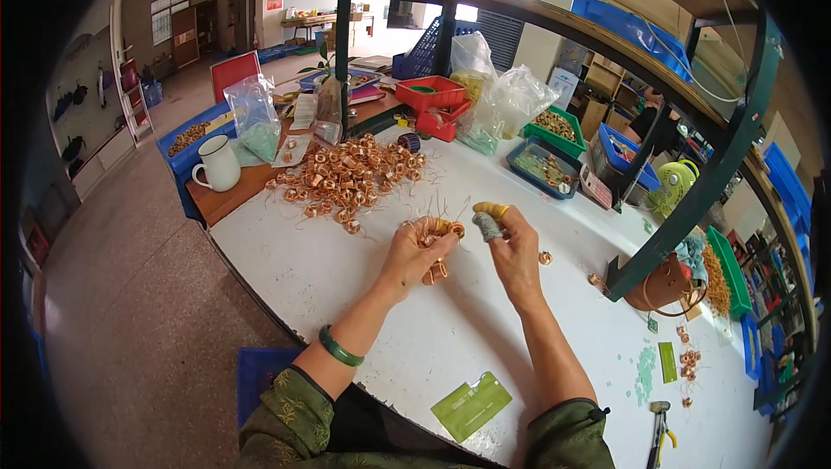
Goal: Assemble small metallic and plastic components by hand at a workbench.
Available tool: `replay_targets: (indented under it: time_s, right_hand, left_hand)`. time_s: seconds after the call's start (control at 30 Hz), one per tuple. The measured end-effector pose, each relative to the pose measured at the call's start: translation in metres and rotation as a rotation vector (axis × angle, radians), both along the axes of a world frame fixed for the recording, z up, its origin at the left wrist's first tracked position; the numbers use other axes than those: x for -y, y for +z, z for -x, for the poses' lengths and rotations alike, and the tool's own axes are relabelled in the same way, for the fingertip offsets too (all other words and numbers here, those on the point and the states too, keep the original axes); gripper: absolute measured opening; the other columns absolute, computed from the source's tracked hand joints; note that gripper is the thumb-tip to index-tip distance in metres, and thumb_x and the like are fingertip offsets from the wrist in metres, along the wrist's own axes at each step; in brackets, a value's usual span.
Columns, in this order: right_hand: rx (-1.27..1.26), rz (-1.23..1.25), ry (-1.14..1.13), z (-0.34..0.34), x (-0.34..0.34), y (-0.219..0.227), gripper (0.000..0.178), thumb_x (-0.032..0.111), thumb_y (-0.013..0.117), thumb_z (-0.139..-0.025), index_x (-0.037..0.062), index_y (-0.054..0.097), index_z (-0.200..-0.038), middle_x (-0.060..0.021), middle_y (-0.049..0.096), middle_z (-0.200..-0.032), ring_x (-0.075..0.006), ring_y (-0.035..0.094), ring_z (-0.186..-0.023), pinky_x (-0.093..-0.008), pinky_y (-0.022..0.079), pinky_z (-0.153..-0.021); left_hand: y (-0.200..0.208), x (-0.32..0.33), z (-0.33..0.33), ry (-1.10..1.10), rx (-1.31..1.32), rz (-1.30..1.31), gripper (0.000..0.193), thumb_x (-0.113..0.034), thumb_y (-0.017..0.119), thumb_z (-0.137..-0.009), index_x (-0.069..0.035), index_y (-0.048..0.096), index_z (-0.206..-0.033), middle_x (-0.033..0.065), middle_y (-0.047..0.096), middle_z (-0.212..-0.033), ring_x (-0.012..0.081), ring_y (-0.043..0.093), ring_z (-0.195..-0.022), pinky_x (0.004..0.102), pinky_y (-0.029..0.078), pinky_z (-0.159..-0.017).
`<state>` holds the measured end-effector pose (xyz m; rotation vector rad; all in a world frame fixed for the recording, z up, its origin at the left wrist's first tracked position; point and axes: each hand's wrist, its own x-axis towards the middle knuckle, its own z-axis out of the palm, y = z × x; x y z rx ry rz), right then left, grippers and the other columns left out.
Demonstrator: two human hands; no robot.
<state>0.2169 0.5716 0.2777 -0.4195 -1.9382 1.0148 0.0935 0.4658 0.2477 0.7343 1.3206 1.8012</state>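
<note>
Two clear bags (498, 101) behind copper coils (346, 176)

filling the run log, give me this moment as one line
left hand: holds copper coil | right hand: finger cots, at coil | coil pile: behind | table: white

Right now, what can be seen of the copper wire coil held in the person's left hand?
The small copper wire coil is a shiny orange-brown ring of wound wire, pinched in the fingers of the left hand above the white tabletop. Thin straight wire leads stick up from it. The right hand, with yellow and grey fingertip covers, is close beside it. More coils seem tucked below in the same hand.
</note>
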Motion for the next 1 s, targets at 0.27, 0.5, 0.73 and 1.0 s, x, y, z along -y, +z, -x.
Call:
replay_targets:
  time_s: [0.27,0.5,0.73,1.0]
  right_hand:
    - [0.152,-0.213,-0.017,0.004,0.016,0.005,0.034,-0.011,0.052,-0.076,0.0012,0.067,-0.104,-0.0046,0.053,-0.084,-0.0137,0.045,-0.068,-0.0255,0.041,-0.063]
    - [0.261,-0.194,-0.017,0.003,0.008,-0.002,0.032,-0.011,0.052,-0.076,0.0012,0.067,-0.101,-0.0049,0.054,-0.087,-0.0145,0.046,-0.069,-0.0249,0.040,-0.063]
    - [0.143,0.014,0.171,0.007,0.001,-0.010,0.029,-0.010,0.052,-0.077,0.0020,0.067,-0.098,-0.0046,0.054,-0.086,-0.0147,0.048,-0.071,-0.0241,0.040,-0.068]
    - [-0.047,0.638,0.363,0.007,-0.003,-0.009,0.025,-0.008,0.051,-0.079,0.0015,0.067,-0.097,-0.0048,0.059,-0.087,-0.0135,0.052,-0.076,-0.0225,0.041,-0.072]
  left_hand:
    - [-0.019,-0.006,0.005,0.102,-0.502,-0.060,0.014,-0.012,0.069,-0.083,-0.003,0.063,-0.091,0.0029,0.061,-0.067,0.0099,0.049,-0.044,0.0235,0.042,-0.040]
    - [-0.010,-0.003,-0.002,0.110,-0.499,0.040,0.016,-0.012,0.070,-0.082,-0.002,0.062,-0.092,0.0031,0.060,-0.065,0.0111,0.049,-0.044,0.0251,0.044,-0.042]
    - [-0.003,-0.001,-0.005,0.073,-0.145,0.053,0.013,-0.013,0.068,-0.085,-0.004,0.062,-0.090,0.0030,0.059,-0.065,0.0102,0.049,-0.042,0.0238,0.040,-0.036]
    - [-0.008,-0.002,0.007,-0.082,0.215,-0.074,0.011,-0.015,0.066,-0.087,-0.006,0.063,-0.090,0.0022,0.058,-0.065,0.0083,0.049,-0.041,0.0214,0.033,-0.031]
